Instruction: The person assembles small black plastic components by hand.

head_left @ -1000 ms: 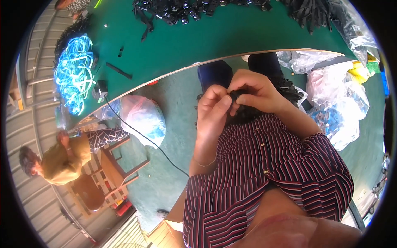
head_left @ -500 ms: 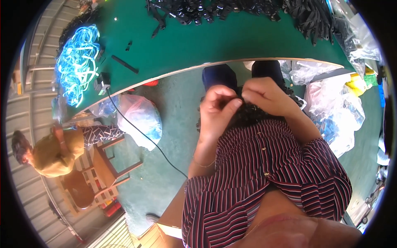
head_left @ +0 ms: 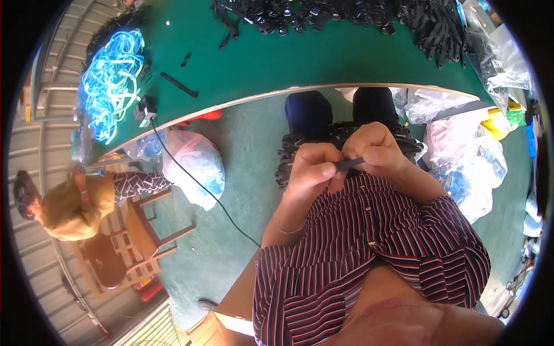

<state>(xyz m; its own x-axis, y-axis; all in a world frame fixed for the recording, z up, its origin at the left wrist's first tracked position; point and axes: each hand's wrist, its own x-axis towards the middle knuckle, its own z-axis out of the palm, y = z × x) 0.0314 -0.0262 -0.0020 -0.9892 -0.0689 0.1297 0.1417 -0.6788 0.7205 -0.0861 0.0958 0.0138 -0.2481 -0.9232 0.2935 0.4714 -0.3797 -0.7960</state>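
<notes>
A short black strip (head_left: pixel 349 164) is spanning the gap between two hands near the striped shirt (head_left: pixel 358 230), probably for steadiness. The left hand (head_left: pixel 312 169) is pinching one end, the right hand (head_left: pixel 379 152) the other (fingers curled nearly closed), while black straps (head_left: pixel 437 33) are lying heaped on the green table (head_left: pixel 259 63) beyond.

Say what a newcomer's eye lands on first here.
Probably the bright blue tangle, glaring at the left end of the green table. Next, near the middle of the view, the left hand and right hand hold a black strip between them, in front of the striped shirt. Then the heap of black straps and buckles across the top of the picture.
</notes>
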